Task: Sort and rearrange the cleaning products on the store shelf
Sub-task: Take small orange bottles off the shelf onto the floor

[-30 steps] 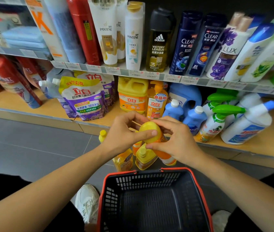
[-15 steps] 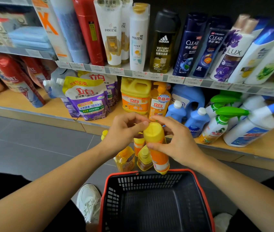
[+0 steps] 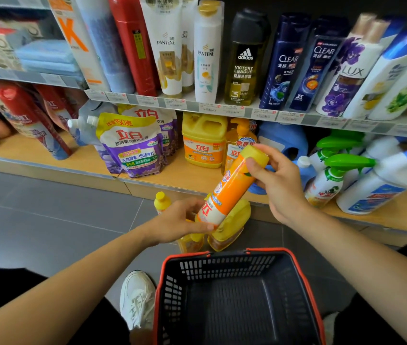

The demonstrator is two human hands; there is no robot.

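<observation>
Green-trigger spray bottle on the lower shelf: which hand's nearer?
Right. The right hand grips the orange bottle by its yellow cap, just left of the green-trigger spray bottle; the left hand holds its base, lower and farther left.

The orange detergent bottle was smooth, glossy plastic, and the purple refill pouch at its 10 o'clock was crinkled, shiny plastic film. At 6 o'clock the shopping basket was matt black perforated plastic with a red rim; the floor tiles at 8 o'clock were smooth matt grey, the lower shelf board matt pale wood.
</observation>
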